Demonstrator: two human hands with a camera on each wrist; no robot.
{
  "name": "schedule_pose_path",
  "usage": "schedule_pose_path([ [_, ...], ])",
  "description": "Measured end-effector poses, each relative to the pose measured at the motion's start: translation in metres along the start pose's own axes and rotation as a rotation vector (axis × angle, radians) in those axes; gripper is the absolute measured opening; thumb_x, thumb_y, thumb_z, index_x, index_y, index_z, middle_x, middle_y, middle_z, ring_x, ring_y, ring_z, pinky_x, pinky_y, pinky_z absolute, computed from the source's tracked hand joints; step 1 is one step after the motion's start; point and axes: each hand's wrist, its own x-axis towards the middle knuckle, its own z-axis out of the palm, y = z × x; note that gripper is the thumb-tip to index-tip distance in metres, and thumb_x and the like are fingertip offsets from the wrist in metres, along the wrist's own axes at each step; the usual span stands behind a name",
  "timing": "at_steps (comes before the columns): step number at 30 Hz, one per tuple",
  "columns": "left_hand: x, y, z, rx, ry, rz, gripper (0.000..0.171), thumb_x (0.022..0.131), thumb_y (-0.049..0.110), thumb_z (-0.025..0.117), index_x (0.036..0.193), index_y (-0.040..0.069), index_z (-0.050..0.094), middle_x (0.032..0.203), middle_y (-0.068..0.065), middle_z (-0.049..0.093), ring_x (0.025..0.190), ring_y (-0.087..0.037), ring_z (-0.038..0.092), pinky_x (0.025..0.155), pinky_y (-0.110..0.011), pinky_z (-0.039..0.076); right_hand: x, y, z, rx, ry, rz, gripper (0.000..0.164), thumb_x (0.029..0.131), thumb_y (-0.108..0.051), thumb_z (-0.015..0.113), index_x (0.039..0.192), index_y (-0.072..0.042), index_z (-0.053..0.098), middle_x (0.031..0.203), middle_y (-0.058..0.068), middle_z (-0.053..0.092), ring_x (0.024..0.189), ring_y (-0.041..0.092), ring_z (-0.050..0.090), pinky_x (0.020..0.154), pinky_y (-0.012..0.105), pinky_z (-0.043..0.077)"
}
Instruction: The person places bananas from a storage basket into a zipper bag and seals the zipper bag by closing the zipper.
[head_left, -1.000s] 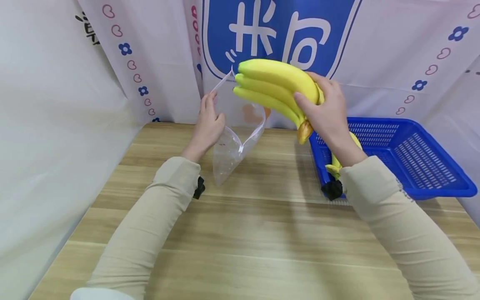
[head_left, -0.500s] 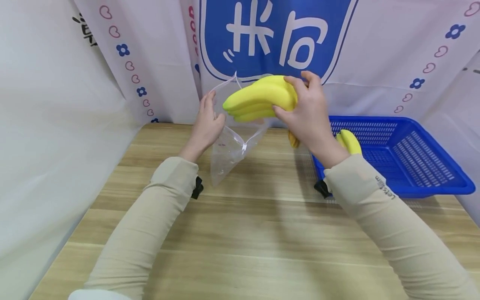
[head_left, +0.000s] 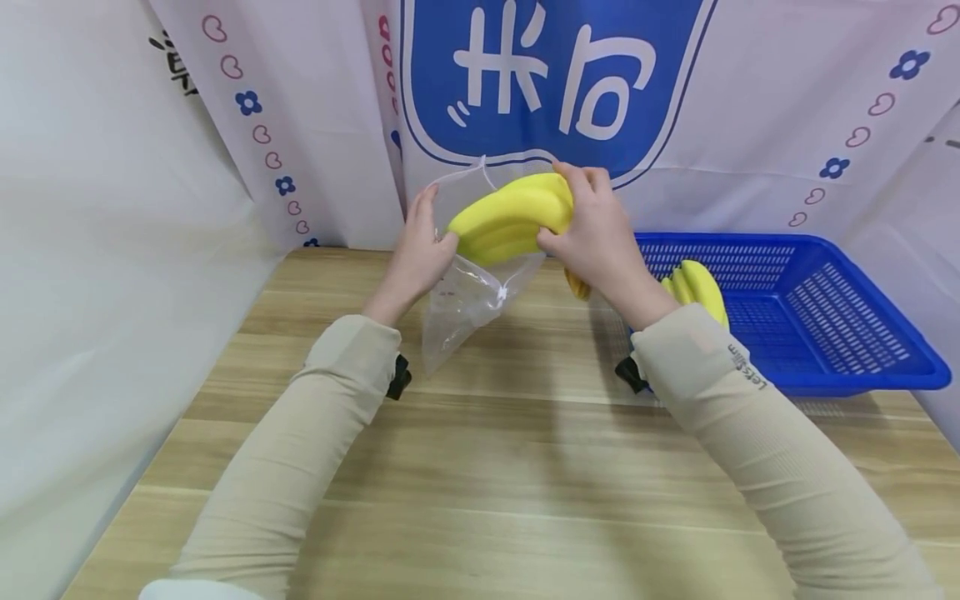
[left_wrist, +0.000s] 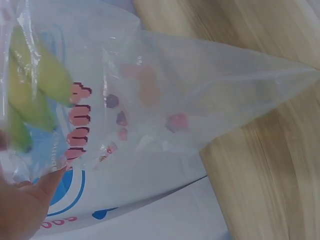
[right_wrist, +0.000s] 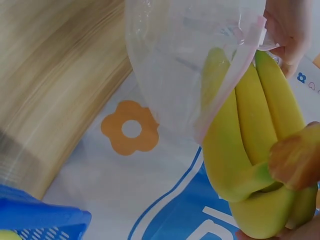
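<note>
behind the wooden table (head_left: 525, 475), cloth (head_left: 322, 125) bore white characters (head_left: 508, 58) on blue. the left hand (head_left: 420, 254) pinched the zip bag (head_left: 461, 315) by its rim; the right hand (head_left: 597, 237) curled round bananas (head_left: 510, 218), tips inside the bag. sleeve lettering (head_left: 750, 367) began "lets"; a blue basket (head_left: 832, 382) held more bananas (head_left: 705, 292).

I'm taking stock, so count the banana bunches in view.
2. One bunch is in the right grip, its tips at the clear bag's mouth; the other bunch lies in the blue basket. The right sleeve covers part of it, so more may be hidden.
</note>
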Motion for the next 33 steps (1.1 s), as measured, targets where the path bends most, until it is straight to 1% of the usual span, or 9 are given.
schedule_pose_path([
  [9,-0.003,0.01,0.005,-0.029,-0.061,0.006,0.075,0.086,0.006,0.046,0.153,0.003,0.011,0.162,-0.012,0.009,0.15,-0.026,0.011,0.124,-0.04,0.011,0.006,-0.001,0.006,-0.036,-0.091,0.009,0.074,0.081,-0.013,0.064,0.147,-0.006,0.033,0.142,0.021,0.04,0.108,0.032,0.048,0.093,0.044,0.05],
  [13,-0.004,0.014,0.007,-0.02,-0.07,-0.002,0.077,0.085,0.004,0.047,0.153,0.004,0.01,0.162,-0.011,0.008,0.15,-0.026,0.011,0.124,-0.04,0.012,0.007,-0.002,0.007,-0.038,-0.112,0.063,0.08,0.08,-0.017,0.066,0.148,-0.001,0.027,0.147,0.022,0.031,0.112,0.032,0.047,0.099,0.043,0.049],
  [16,-0.004,0.016,0.008,-0.013,-0.062,-0.008,0.078,0.084,0.004,0.047,0.153,0.005,0.01,0.162,-0.011,0.008,0.15,-0.026,0.012,0.124,-0.04,0.012,0.008,-0.002,0.007,-0.046,-0.121,0.109,0.076,0.081,-0.022,0.067,0.144,0.004,0.032,0.15,0.022,0.025,0.113,0.032,0.048,0.101,0.042,0.049],
  [18,-0.004,0.016,0.008,-0.011,-0.057,-0.012,0.079,0.083,0.004,0.047,0.153,0.004,0.01,0.162,-0.011,0.009,0.15,-0.025,0.012,0.124,-0.039,0.012,0.008,-0.001,0.006,-0.049,-0.134,0.136,0.071,0.082,-0.026,0.069,0.14,0.002,0.038,0.151,0.022,0.025,0.112,0.033,0.048,0.1,0.043,0.049],
  [21,-0.003,0.017,0.009,-0.015,-0.055,-0.017,0.079,0.082,0.004,0.047,0.153,0.004,0.011,0.162,-0.011,0.009,0.15,-0.025,0.011,0.124,-0.039,0.011,0.009,0.003,0.005,-0.03,-0.175,0.178,0.069,0.083,-0.032,0.069,0.14,-0.006,0.04,0.144,0.021,0.035,0.111,0.032,0.047,0.094,0.043,0.049],
  [23,-0.003,0.017,0.009,-0.018,-0.055,-0.016,0.08,0.082,0.004,0.047,0.153,0.004,0.011,0.161,-0.011,0.01,0.15,-0.025,0.012,0.124,-0.039,0.011,0.009,0.006,0.005,-0.016,-0.202,0.207,0.07,0.084,-0.035,0.068,0.143,-0.011,0.038,0.137,0.018,0.042,0.108,0.03,0.047,0.088,0.041,0.048],
  [25,-0.003,0.018,0.009,-0.019,-0.059,-0.013,0.08,0.082,0.003,0.048,0.153,0.004,0.011,0.162,-0.01,0.01,0.15,-0.025,0.012,0.124,-0.039,0.012,0.01,0.008,0.005,-0.001,-0.223,0.228,0.072,0.085,-0.036,0.067,0.145,-0.012,0.034,0.129,0.017,0.048,0.105,0.029,0.047,0.083,0.039,0.047],
  [29,-0.004,0.019,0.01,-0.005,-0.067,-0.007,0.08,0.082,0.003,0.048,0.153,0.006,0.011,0.162,-0.009,0.009,0.15,-0.025,0.013,0.124,-0.04,0.013,0.011,0.011,0.007,0.033,-0.236,0.277,0.075,0.085,-0.035,0.066,0.143,-0.005,0.03,0.121,0.016,0.048,0.096,0.025,0.05,0.075,0.031,0.047],
  [33,-0.005,0.019,0.01,0.005,-0.075,-0.02,0.08,0.084,0.004,0.048,0.154,0.008,0.009,0.162,-0.008,0.008,0.149,-0.026,0.013,0.124,-0.042,0.014,0.012,0.011,0.008,0.07,-0.23,0.303,0.067,0.083,-0.031,0.066,0.133,0.001,0.035,0.109,0.015,0.048,0.083,0.023,0.052,0.062,0.025,0.047],
])
